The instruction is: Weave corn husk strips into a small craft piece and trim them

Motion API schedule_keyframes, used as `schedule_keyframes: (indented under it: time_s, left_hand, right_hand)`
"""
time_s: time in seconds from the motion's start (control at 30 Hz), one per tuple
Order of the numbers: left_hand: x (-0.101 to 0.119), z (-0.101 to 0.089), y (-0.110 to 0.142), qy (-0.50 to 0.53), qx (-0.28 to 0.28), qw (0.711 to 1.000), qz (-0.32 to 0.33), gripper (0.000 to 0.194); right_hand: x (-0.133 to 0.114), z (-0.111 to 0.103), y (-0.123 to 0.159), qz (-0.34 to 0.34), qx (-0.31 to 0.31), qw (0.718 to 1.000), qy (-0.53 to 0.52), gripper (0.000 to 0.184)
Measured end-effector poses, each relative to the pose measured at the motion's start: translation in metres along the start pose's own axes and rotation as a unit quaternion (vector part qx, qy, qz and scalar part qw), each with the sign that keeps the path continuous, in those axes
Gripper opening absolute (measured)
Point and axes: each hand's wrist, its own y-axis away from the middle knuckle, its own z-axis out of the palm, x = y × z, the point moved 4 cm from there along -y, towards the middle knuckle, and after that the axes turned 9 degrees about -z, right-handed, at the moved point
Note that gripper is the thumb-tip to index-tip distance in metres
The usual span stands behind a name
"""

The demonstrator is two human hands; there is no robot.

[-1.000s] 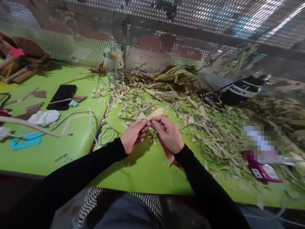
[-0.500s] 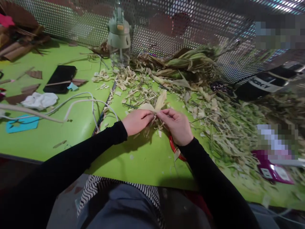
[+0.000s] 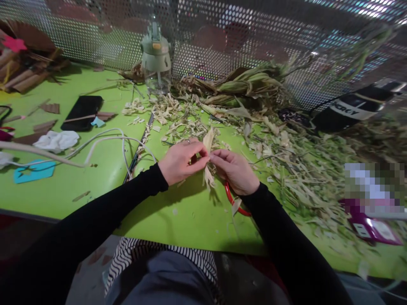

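Both my hands meet over the green table point(image 3: 190, 228), pinching a pale dried corn husk point(image 3: 208, 137) between their fingertips. My left hand point(image 3: 182, 162) has thumb and forefinger closed at the husk's middle. My right hand point(image 3: 235, 170) grips the same spot from the other side. One leaf of the husk points up and away; frayed ends hang below the fingers. Under my right wrist lies a red-handled tool point(image 3: 229, 195), probably scissors, its blades hidden by the hand. Husk scraps point(image 3: 181, 127) are strewn just beyond my hands.
A clear drink bottle point(image 3: 156, 59) stands against the perforated metal screen point(image 3: 216, 46). Bundled husks point(image 3: 251, 80) lie at the back, with stringy plant scraps point(image 3: 302, 178) to the right. On the left are a black phone point(image 3: 81, 112), white cable point(image 3: 104, 135), crumpled tissue point(image 3: 57, 140) and blue tag point(image 3: 34, 171).
My left hand has turned, its fingers now arched with a gap beneath. The pale leaf stands more upright, and one side leaf no longer shows. The view has shifted slightly.
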Motion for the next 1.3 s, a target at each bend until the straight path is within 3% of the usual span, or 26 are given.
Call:
schedule_keyframes:
  time_s: [0.17,0.3,0.43,0.53,0.67,0.8,0.93,1.1,1.3]
  left_hand:
    - [-0.016,0.011,0.002,0.187,-0.039,0.977,-0.094,0.018]
    - [-0.019,0.021,0.0,0.302,-0.069,0.943,-0.12,0.021]
    - [-0.028,0.03,-0.004,0.389,-0.098,0.893,-0.206,0.032]
    - [-0.035,0.031,-0.004,0.411,-0.108,0.87,-0.252,0.042]
    - [-0.033,0.029,-0.002,0.401,-0.138,0.867,-0.262,0.045]
    - [-0.027,0.029,0.001,0.396,-0.171,0.87,-0.238,0.045]
    - [-0.022,0.03,0.002,0.374,-0.199,0.881,-0.212,0.041]
    - [-0.022,0.031,0.001,0.386,-0.2,0.88,-0.191,0.034]
    - [-0.026,0.03,-0.002,0.396,-0.185,0.88,-0.187,0.03]
  right_hand:
    - [0.007,0.0,0.002,0.029,-0.018,0.999,-0.005,0.025]
    - [0.014,0.003,0.005,0.037,-0.07,0.997,0.012,0.027]
    - [0.01,0.004,0.008,0.022,-0.116,0.985,0.124,0.02]
    - [-0.003,0.001,0.01,-0.038,-0.105,0.966,0.234,0.013]
    - [-0.01,-0.001,0.013,-0.073,-0.074,0.968,0.229,0.021]
    - [-0.006,0.002,0.015,-0.069,-0.082,0.979,0.173,0.02]
    - [-0.008,0.0,0.014,-0.089,-0.057,0.975,0.195,0.02]
    - [-0.015,-0.004,0.013,-0.107,-0.025,0.973,0.202,0.017]
    - [-0.01,-0.005,0.016,-0.084,-0.068,0.972,0.208,0.026]
